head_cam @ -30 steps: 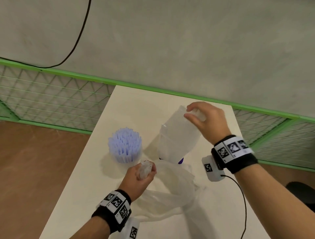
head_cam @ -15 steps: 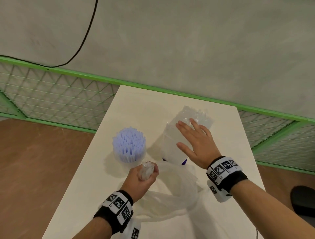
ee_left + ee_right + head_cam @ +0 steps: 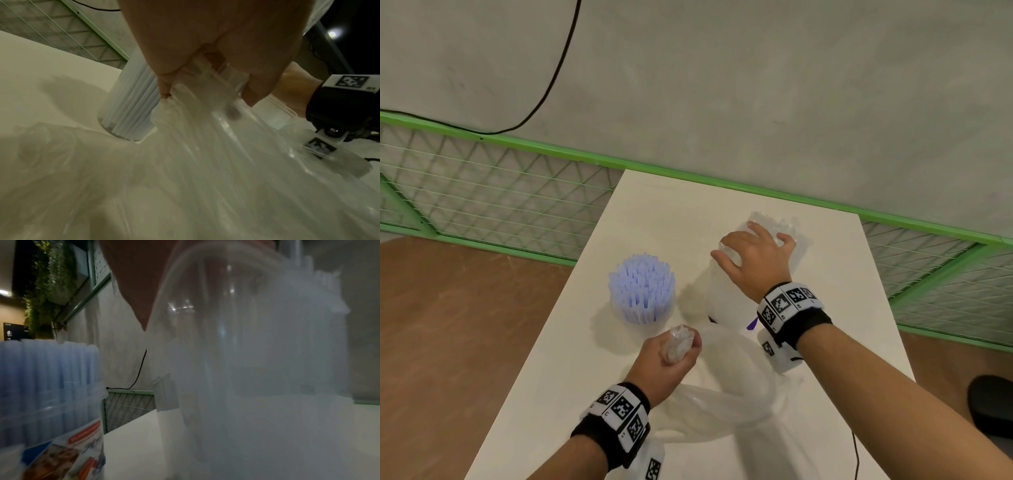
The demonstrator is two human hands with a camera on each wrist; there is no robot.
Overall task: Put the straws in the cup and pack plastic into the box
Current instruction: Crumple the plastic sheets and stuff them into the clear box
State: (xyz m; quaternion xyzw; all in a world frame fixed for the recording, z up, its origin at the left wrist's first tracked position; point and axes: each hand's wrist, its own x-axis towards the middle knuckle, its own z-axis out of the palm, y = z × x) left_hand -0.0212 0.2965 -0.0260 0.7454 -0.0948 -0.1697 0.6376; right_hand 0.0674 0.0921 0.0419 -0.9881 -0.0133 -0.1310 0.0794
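Note:
A clear cup packed with pale blue straws [image 3: 642, 291] stands upright on the white table [image 3: 654, 212]. Right of it stands a clear plastic box [image 3: 722, 294] with crumpled plastic inside. My right hand [image 3: 743, 246] arches over the box's top, thumb on the near side and fingers curled over the far rim. My left hand [image 3: 683, 346] grips the bunched neck of a clear plastic bag [image 3: 729, 387], which trails over the table toward me. The left wrist view shows the bag [image 3: 205, 146] fanning out from my fist beside the straws [image 3: 127, 104]. In the right wrist view the box [image 3: 257, 353] fills the frame.
A green-framed mesh fence [image 3: 500, 198] runs behind and beside the table, below a grey wall with a black cable [image 3: 551, 78]. The table's left edge drops to brown floor. A dark object [image 3: 993, 404] sits on the floor at the right.
My right hand went from pinching plastic at the box's top, to lying flat on it, to arching over its top with curled fingers. My left hand kept its hold on the bag.

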